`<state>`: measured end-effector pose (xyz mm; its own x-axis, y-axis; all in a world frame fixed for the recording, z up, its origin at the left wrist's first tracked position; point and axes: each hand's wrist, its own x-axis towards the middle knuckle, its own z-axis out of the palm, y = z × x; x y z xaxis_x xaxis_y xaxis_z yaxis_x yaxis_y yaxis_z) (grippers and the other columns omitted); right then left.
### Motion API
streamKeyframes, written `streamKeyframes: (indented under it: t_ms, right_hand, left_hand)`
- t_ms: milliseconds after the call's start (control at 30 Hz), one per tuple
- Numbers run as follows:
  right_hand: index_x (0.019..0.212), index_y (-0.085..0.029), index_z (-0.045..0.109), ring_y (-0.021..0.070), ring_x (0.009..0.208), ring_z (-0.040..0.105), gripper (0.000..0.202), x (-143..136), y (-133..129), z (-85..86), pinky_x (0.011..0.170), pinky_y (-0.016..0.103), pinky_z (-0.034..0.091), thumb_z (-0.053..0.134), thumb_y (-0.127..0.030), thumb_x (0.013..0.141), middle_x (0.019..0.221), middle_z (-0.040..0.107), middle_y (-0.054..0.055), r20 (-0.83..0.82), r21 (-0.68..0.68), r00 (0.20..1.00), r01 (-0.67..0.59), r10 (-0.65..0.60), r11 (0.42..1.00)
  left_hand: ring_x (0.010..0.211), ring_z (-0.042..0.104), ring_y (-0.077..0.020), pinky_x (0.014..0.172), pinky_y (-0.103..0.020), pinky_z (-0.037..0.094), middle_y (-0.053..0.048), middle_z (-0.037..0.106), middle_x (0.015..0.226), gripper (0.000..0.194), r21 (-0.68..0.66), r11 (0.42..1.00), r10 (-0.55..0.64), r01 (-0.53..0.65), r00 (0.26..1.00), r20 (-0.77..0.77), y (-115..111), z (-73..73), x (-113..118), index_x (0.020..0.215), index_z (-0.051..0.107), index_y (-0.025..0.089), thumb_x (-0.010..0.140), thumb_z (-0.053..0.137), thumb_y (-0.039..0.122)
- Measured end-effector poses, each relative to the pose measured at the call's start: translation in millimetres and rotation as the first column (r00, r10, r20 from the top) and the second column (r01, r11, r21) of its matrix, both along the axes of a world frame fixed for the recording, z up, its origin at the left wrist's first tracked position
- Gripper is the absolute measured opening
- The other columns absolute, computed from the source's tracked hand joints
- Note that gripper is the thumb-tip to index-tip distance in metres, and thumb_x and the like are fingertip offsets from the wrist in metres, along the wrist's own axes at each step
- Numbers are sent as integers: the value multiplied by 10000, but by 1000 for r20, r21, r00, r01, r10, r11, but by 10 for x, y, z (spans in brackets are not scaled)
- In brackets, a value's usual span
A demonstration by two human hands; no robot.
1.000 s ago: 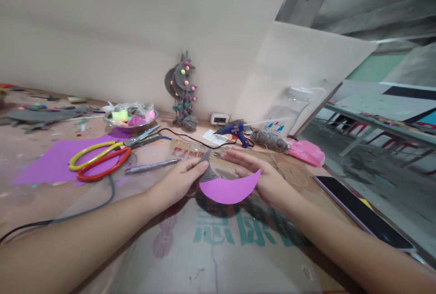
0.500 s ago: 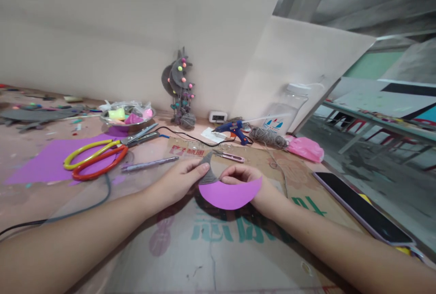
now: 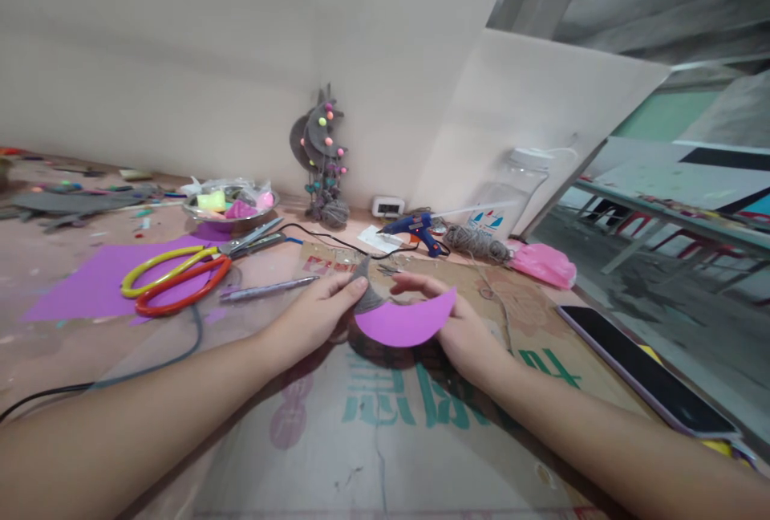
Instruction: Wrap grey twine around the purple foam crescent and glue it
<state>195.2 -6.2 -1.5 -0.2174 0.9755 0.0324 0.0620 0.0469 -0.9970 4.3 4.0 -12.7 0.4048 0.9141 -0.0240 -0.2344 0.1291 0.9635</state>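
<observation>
A purple paper crescent (image 3: 404,323) is held up over the cardboard, its left end wrapped in grey yarn (image 3: 368,294). My left hand (image 3: 334,299) is closed on this wrapped end, thumb on the front. Behind the crescent's right tip, my right hand (image 3: 460,327) has curled fingers reaching toward the wrapped part. The paper hides part of these fingers, and what they pinch cannot be made out. A loose yarn strand (image 3: 504,319) runs from the grey yarn skein (image 3: 478,243) down toward my right wrist.
Scissors (image 3: 174,279) and a pen (image 3: 268,289) lie left, by purple paper (image 3: 78,283). Behind stand a bowl (image 3: 232,225), a decorated grey crescent ornament (image 3: 322,151), a small clock (image 3: 388,207), a blue glue gun (image 3: 415,229) and a bottle (image 3: 511,191). A phone (image 3: 643,371) lies right.
The purple crescent has risen slightly and its right tip has swung up and left. My right hand's fingers have lifted and spread a little; my left hand keeps its grip.
</observation>
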Motion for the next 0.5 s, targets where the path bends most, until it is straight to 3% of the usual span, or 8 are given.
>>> streamKeyframes:
  t_ms: [67,133,233,367,500]
  right_hand:
    - [1015,-237,569,97,586,559,221,26,-11,14,544,234,466,544,-254,796,860,610,-1,-97,7,995,1,0,1000]
    - [888,-218,552,107,518,523,152,43,-16,22,514,259,477,461,-335,858,674,549,-24,-184,15,981,-56,58,998]
    - [821,-199,514,105,497,509,255,28,-30,32,497,253,465,468,-447,858,639,539,-22,-120,73,989,-80,89,994]
    - [800,-182,508,94,474,497,251,-31,-69,55,482,222,423,615,-407,765,568,542,-36,147,91,987,-73,60,993]
    - [656,-181,500,101,455,475,262,-56,-90,89,472,232,395,559,-398,791,511,522,-25,342,119,939,-78,33,990]
  left_hand:
    - [374,353,-53,353,-161,245,58,444,502,276,-29,996,82,-81,996,39,10,19,1,749,521,177,789,558,447]
    - [429,432,-64,375,-159,309,29,515,569,278,-19,983,181,-180,983,33,19,43,0,761,549,162,765,591,437]
    - [464,452,-58,394,-147,334,28,521,602,281,20,967,256,-256,967,8,26,51,-7,743,544,157,764,596,433]
    - [368,337,-35,348,-142,259,75,406,517,284,45,993,111,-111,994,-3,10,5,-15,751,476,185,821,518,457]
    - [325,243,-25,323,-147,196,98,339,495,289,59,998,14,-14,1000,-2,-16,-1,-16,763,424,205,827,498,477]
